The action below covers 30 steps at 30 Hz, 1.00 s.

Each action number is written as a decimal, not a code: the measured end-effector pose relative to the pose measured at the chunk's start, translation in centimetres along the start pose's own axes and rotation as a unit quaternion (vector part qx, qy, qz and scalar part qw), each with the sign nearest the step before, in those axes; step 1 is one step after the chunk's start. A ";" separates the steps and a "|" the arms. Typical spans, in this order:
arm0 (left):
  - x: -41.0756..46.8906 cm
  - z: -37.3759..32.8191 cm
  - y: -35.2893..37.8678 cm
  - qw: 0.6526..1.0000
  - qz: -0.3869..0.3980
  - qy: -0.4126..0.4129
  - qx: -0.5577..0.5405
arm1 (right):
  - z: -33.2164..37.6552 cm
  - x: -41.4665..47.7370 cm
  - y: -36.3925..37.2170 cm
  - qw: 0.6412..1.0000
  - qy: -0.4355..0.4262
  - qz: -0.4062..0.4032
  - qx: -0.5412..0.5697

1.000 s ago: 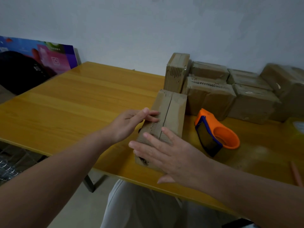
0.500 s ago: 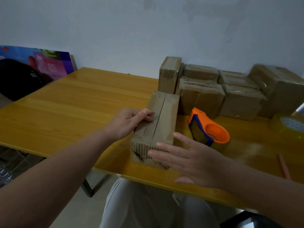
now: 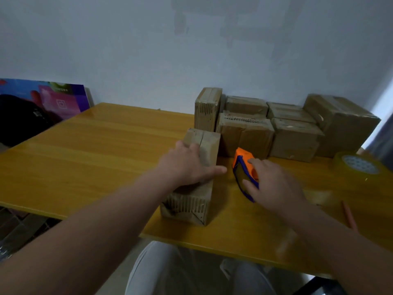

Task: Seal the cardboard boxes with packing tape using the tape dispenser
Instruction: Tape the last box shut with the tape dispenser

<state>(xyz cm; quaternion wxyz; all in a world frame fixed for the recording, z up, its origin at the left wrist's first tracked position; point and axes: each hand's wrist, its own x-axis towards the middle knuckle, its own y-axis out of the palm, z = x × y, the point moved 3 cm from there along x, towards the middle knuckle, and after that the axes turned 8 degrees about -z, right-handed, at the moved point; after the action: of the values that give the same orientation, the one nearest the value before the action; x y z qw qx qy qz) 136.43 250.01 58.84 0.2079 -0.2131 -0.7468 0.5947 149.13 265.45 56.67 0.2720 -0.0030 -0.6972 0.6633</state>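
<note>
A long cardboard box (image 3: 191, 201) lies on the yellow table (image 3: 85, 158), its top flaps meeting in a seam along the middle. My left hand (image 3: 187, 165) rests flat on the box's top, fingers spread toward the far end and thumb pointing right. Just right of the box stands the orange and blue tape dispenser (image 3: 242, 169). My right hand (image 3: 272, 186) lies over it, with fingers on its top and thumb against its near blue face; a firm grip is not plain.
Several more cardboard boxes (image 3: 295, 141) are stacked at the back of the table against the wall. A roll of clear tape (image 3: 357, 167) sits at the right edge, and a pencil (image 3: 348, 213) lies near the front right. A colourful board (image 3: 42, 103) leans at the left.
My right hand left the box's near end and moved right onto the tape dispenser. My left hand slid from the box's left side onto its top.
</note>
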 end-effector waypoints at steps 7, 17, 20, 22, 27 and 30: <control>0.4 1.4 -1.9 0.984 0.180 0.003 -0.010 | -1.3 1.3 1.2 0.978 0.160 0.082 0.109; 0.8 3.7 -2.1 0.943 0.173 0.147 0.245 | -2.0 1.6 -1.0 0.852 0.265 -0.075 0.446; 0.9 3.0 -2.2 0.928 0.082 0.227 0.285 | -1.2 1.1 -1.5 0.806 0.270 -0.078 0.521; 0.7 2.6 -2.2 0.916 0.010 0.251 0.314 | -0.7 0.7 -1.7 0.783 0.279 -0.069 0.551; -1.1 2.0 -1.8 0.982 -0.048 0.149 0.102 | 0.0 0.1 -1.5 0.750 0.300 -0.068 0.586; -2.7 0.9 -0.3 0.990 0.015 0.141 0.001 | 0.2 0.0 -1.4 0.733 0.301 -0.065 0.607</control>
<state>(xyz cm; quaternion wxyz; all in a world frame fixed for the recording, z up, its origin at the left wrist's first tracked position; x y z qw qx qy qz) 138.08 247.70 58.81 0.3025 -0.3057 -0.7064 0.5623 149.56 265.14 57.93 0.4542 0.0089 -0.0271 0.8904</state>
